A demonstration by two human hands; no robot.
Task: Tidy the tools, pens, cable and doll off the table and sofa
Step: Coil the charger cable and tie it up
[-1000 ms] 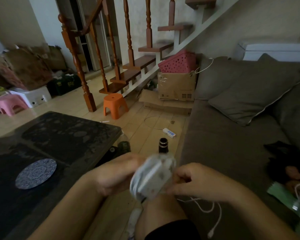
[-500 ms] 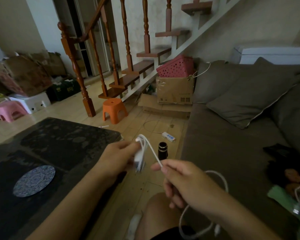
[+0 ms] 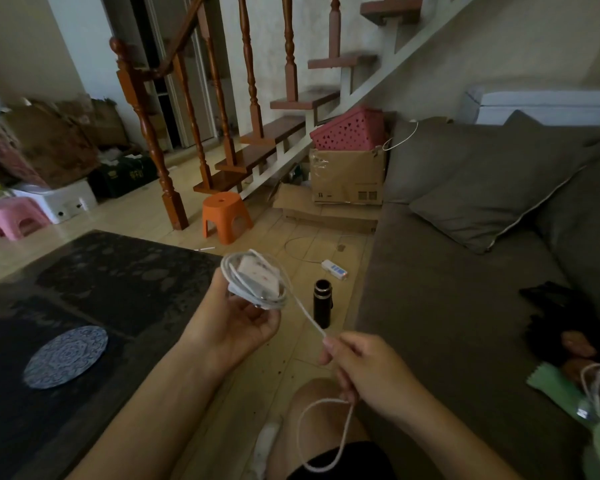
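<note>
Cord (image 3: 307, 316), thin, white and braided, looks light and limp; its coils wrap a small white charger block (image 3: 258, 274) clasped mid-air in the left grip (image 3: 236, 327), while the right grip (image 3: 368, 372) pinches the slack tail, best held near the coil.

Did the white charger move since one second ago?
Yes. The charger, held in the left hand, went up and left: it was just below the black bottle on the floor, now it is beside the bottle's top, to its left.
</note>
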